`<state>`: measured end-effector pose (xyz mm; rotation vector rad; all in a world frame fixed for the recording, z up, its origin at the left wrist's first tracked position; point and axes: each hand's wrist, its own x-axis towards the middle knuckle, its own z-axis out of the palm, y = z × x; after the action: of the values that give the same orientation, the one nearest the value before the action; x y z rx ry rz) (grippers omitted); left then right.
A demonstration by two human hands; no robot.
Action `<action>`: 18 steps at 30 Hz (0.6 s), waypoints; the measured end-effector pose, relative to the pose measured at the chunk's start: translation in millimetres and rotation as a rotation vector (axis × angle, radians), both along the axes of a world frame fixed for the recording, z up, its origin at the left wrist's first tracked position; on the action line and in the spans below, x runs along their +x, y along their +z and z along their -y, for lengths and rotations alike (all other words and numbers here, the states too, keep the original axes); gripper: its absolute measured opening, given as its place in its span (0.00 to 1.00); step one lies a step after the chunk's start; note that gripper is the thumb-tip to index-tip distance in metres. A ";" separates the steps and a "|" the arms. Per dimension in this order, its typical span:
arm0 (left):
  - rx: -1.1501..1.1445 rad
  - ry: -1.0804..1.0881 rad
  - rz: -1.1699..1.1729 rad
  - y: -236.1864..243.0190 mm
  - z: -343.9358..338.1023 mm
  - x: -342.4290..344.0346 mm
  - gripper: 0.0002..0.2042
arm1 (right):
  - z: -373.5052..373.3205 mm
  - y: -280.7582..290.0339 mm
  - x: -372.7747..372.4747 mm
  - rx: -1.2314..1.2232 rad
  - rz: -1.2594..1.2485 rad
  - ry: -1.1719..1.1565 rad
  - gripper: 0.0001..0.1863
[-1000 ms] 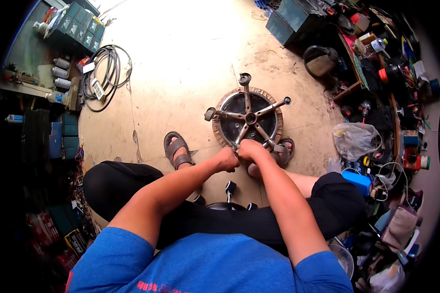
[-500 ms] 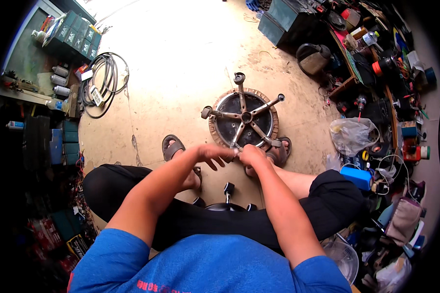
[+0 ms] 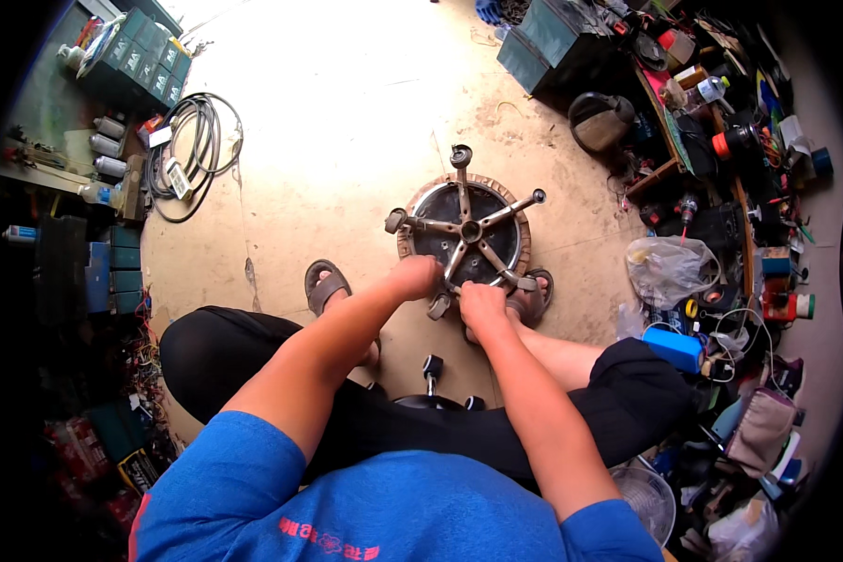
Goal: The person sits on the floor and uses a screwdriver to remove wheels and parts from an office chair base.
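Observation:
An overturned round stool (image 3: 525, 245) lies on the floor in front of me, its padded rim down and its metal star base (image 3: 470, 229) up. Casters sit at the ends of several legs. My left hand (image 3: 420, 278) is closed at the near-left leg, over the seat's edge. Right beside it my right hand (image 3: 484, 306) is closed, fingertips at the end of that same leg. What either hand holds is hidden by the fingers. Between and just below the hands shows a dark caster (image 3: 438, 306).
My sandalled feet stand on either side of the hands. Below me is another wheeled base (image 3: 431, 401). A coiled cable (image 3: 197, 159) and stacked batteries (image 3: 140, 61) are at left. A cluttered shelf, a plastic bag (image 3: 674, 270) and a blue box (image 3: 674, 348) line the right.
My left hand has gone from loosely open fingers to closed, shifting slightly up and toward the leg. The caster beneath it has come into sight. My right hand stays near the leg end.

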<state>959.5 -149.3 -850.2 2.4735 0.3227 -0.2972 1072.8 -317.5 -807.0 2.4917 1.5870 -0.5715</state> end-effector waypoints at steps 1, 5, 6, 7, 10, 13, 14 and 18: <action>0.021 -0.007 0.010 -5.6 0.5 0.0 0.06 | 0.2 1.0 -2.1 0.006 0.005 -0.001 0.09; 0.078 -0.088 -0.041 -14.4 -4.1 9.3 0.06 | -1.7 7.9 -3.8 -0.019 -0.144 -0.098 0.10; 0.077 -0.115 -0.095 -14.3 -5.3 13.2 0.06 | -3.8 11.9 -3.7 -0.046 -0.179 -0.142 0.11; 0.076 -0.141 -0.150 -14.1 -6.3 16.0 0.07 | -5.8 16.1 -3.6 -0.073 -0.213 -0.186 0.13; 0.246 -0.269 0.084 -14.0 -6.1 8.6 0.08 | -8.0 26.0 -3.0 -0.158 -0.339 -0.322 0.17; 0.323 -0.339 0.158 -0.8 1.2 9.3 0.07 | 10.8 -7.0 1.8 -0.218 -0.463 -0.482 0.22; 0.311 -0.310 0.150 -1.7 -1.6 8.6 0.06 | 14.2 -16.2 0.2 -0.216 -0.504 -0.526 0.23; 0.227 -0.257 0.113 -6.5 -6.0 -0.3 0.06 | 4.6 6.5 -19.3 0.037 -1.203 -1.225 0.27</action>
<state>959.2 -143.2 -856.6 2.7466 -0.0115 -0.2349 1053.5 -322.1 -800.5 2.9876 -0.2642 -2.4296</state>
